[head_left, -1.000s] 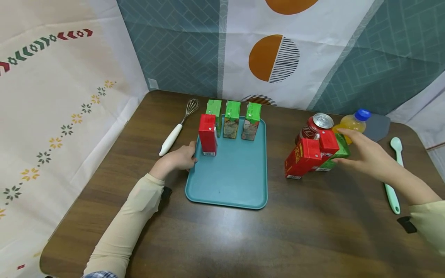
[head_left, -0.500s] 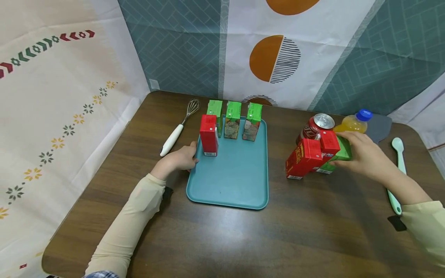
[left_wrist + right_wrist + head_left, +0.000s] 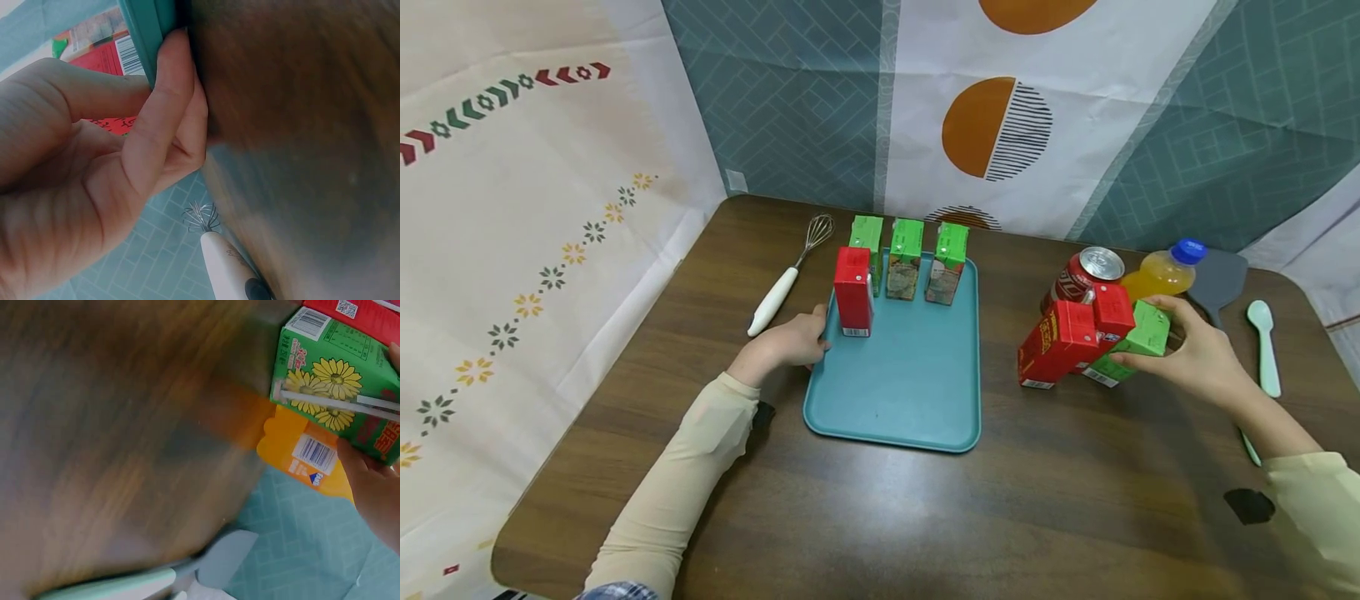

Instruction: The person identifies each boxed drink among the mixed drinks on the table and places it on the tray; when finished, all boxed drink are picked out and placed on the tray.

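My left hand (image 3: pixel 786 340) pinches the left rim of a teal tray (image 3: pixel 902 383); in the left wrist view the thumb is above the rim (image 3: pixel 145 37) and the fingers are beneath. One red drink carton (image 3: pixel 853 296) and three green drink cartons (image 3: pixel 904 262) stand toward the tray's far side. Over on the right, my right hand (image 3: pixel 1202 358) grips another green drink carton (image 3: pixel 1150 329) between thumb and fingers. Yellow flowers and a straw show on that carton (image 3: pixel 337 381) in the right wrist view. It leans slightly beside two red cartons (image 3: pixel 1056 342).
Behind the right-hand cartons stand a red soda can (image 3: pixel 1086 275) and an orange drink bottle (image 3: pixel 1161 271) with a blue cap. A grey spatula (image 3: pixel 1217 279) and a mint spoon (image 3: pixel 1262 333) lie farther right. A white-handled whisk (image 3: pixel 778 296) lies left of the tray.
My right hand has come down around the green carton and taken hold of it. The carton has shifted a little right, tilting away from the red ones. The left hand stays at the tray rim.
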### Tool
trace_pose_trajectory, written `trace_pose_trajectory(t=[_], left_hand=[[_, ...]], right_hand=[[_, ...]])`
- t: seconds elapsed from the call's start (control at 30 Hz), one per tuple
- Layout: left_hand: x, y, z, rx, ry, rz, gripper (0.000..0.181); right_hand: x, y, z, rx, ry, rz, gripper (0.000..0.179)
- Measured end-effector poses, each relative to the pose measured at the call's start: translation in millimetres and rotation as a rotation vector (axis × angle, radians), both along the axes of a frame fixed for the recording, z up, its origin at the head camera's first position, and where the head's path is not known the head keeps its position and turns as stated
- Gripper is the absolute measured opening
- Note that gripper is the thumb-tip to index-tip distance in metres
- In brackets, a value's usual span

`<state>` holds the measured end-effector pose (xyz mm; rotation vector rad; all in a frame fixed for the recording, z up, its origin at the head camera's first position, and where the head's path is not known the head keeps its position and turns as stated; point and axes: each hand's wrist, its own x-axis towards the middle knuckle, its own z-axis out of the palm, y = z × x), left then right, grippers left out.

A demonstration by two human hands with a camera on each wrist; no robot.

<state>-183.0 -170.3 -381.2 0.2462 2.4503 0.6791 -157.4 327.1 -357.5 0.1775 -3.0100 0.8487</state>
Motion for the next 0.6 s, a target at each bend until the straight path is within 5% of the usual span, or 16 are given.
trace_pose_trajectory(t=[0.2, 0.47, 0.6], left_hand=[[0.1, 0.7, -0.9, -0.022, 0.004, -0.008, 0.066], [0.0, 0.4, -0.4, -0.024, 0.005, -0.008, 0.066], [-0.7, 0.4, -0.3, -0.021, 0.001, -0.009, 0.066]], right_hand=[[12.4, 0.3, 7.2, -0.063, 0.064, -0.090, 0.083], [40.0, -2.1, 42.2, -0.115, 0.229, -0.127, 0.079], [49.8, -5.0, 56.7, -0.220, 0.320, -0.133, 0.083]])
